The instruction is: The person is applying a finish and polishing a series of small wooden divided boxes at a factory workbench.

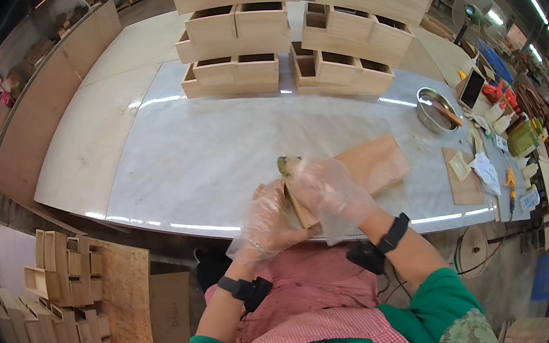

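Both my hands are in clear plastic gloves above the near part of the table. My left hand (pixel 268 219) grips the near left side of a narrow light-wood piece (pixel 301 211) standing on edge, its thumb near the lower end. My right hand (pixel 329 189) is closed at the piece's far end, around a small greenish wad (pixel 282 164), perhaps a cloth or sponge; the glove hides most of it. To the right of this hand lies a flat, pinkish wooden panel (pixel 380 164), partly under my right hand and wrist. Whether it joins the narrow piece, I cannot tell.
Stacked wooden drawer boxes (pixel 232 74) stand at the back, with a second stack (pixel 344 70) beside them. A metal bowl (pixel 437 110) with a wooden-handled tool sits at the right. Nearby are a small board (pixel 461 186), a white cloth (pixel 485 174) and bottles. More boxes (pixel 60 266) stand lower left.
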A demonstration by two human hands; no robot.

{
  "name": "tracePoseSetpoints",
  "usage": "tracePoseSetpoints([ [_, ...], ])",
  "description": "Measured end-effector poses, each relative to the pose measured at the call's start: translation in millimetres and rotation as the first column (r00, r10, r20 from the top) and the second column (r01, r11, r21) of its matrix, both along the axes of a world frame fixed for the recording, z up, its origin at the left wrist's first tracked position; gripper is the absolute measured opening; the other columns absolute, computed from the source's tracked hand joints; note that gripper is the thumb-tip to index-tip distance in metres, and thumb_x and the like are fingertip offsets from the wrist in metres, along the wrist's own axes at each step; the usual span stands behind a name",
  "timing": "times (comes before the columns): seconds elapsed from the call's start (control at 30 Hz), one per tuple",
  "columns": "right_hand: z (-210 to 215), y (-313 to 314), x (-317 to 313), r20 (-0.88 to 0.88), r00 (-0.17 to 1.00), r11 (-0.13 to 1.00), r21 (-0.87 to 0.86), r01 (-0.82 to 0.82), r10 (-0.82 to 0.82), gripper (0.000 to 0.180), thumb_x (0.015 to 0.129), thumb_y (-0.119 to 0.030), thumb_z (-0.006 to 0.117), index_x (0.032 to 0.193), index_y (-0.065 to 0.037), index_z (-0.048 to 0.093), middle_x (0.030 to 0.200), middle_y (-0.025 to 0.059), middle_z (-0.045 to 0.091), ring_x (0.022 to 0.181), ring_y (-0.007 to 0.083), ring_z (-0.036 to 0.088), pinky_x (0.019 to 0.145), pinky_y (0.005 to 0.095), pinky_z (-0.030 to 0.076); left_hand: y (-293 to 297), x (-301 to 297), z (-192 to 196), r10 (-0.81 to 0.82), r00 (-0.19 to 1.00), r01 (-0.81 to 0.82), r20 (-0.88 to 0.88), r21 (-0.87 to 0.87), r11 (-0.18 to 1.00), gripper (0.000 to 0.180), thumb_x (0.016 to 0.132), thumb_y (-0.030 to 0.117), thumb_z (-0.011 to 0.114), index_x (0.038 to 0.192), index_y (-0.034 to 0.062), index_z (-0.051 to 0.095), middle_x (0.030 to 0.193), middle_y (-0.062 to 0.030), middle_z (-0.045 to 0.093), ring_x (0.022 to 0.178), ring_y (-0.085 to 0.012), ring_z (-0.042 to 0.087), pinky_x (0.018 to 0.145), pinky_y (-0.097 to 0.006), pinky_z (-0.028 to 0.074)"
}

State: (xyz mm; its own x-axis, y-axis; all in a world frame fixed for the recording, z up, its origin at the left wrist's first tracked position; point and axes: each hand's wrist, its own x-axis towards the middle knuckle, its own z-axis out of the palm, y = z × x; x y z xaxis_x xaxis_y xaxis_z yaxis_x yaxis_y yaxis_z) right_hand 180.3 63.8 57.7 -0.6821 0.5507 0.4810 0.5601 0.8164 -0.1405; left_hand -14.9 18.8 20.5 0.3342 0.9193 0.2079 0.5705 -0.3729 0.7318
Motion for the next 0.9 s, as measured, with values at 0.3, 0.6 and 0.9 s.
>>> tracePoseSetpoints([
  [0.3,-11,-10,-3,0.020,0.998,0.999,0.011,0.052,-0.053,0.020,0.085,-0.019,0.064,0.098,-0.005,0.069,0.074,0.0107,0.063,0.071,0.0304,0.066,0.062,0.0437,0.053,0,-1,-5,-0.017,0.999,0.017,0.032,-0.004,1.000,0.089,0.065,0.048,0.091,0.133,0.0033,0.056,0.123,-0.0173,0.065,0.119,-0.0361,0.060,0.117,-0.048,0.034],
  [0.6,-46,-57,44,0.196,0.951,0.970,0.098,0.221,-0.237,0.019,0.082,-0.023,0.068,0.095,-0.009,0.065,0.072,0.0058,0.058,0.064,0.0229,0.060,0.055,0.0380,0.052,0,4,0,0.019,1.000,-0.018,-0.006,0.050,0.999,0.087,0.066,0.048,0.090,0.133,0.0034,0.055,0.123,-0.0181,0.064,0.120,-0.0363,0.058,0.118,-0.051,0.033],
  [0.9,-13,-58,57,0.104,0.944,0.945,0.129,0.300,-0.314,0.004,0.090,-0.012,0.061,0.093,-0.009,0.061,0.068,0.0030,0.051,0.058,0.0175,0.052,0.049,0.0376,0.046,0,11,2,0.040,0.999,-0.039,-0.019,0.037,0.999,0.083,0.065,0.036,0.092,0.132,0.0023,0.057,0.119,-0.0199,0.067,0.115,-0.0384,0.060,0.111,-0.048,0.040],
])
